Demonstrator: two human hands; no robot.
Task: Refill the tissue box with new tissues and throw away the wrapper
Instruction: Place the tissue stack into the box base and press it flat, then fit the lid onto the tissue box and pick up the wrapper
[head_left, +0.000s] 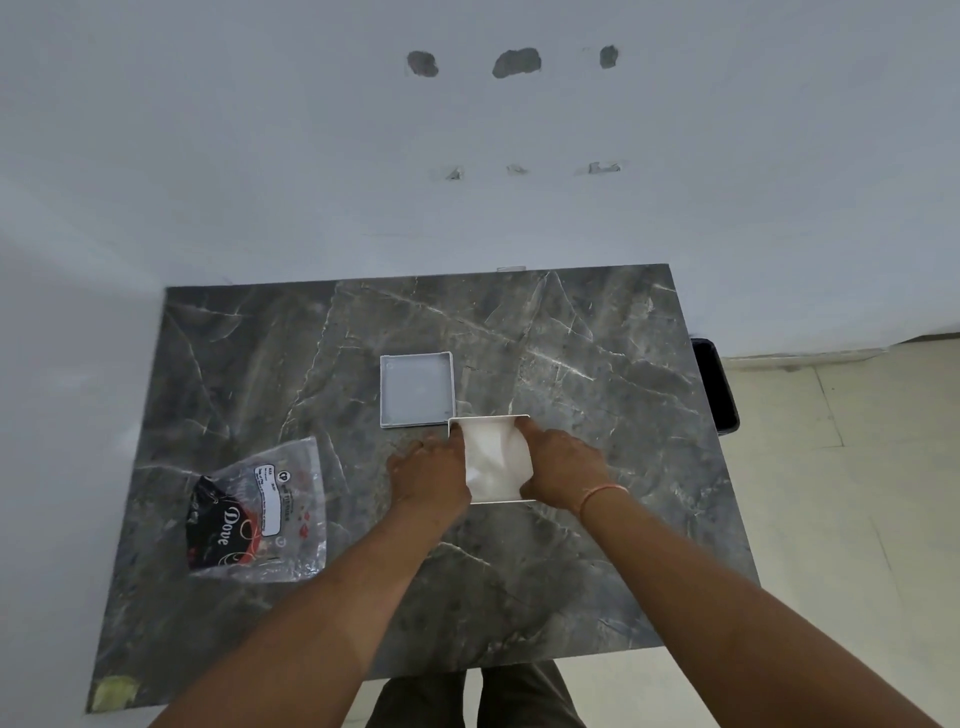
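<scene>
A white open tissue box (488, 418) stands in the middle of the grey marble table (597, 364). A white stack of tissues (493, 460) fills its opening, bulging and creased. My left hand (428, 467) is at the box's left side with its fingertips on the tissues' left edge. My right hand (558, 460) presses the tissues from the right, fingers curled over their far right corner. The box's grey square lid (417, 389) lies flat just behind and left of the box. The empty clear plastic wrapper (260, 512), printed black and red, lies flat at the table's left.
A black bin (714, 384) sits on the floor against the table's right edge. A white wall stands directly behind the table. Pale floor tiles lie to the right. A yellowish patch (115, 693) marks the table's near left corner.
</scene>
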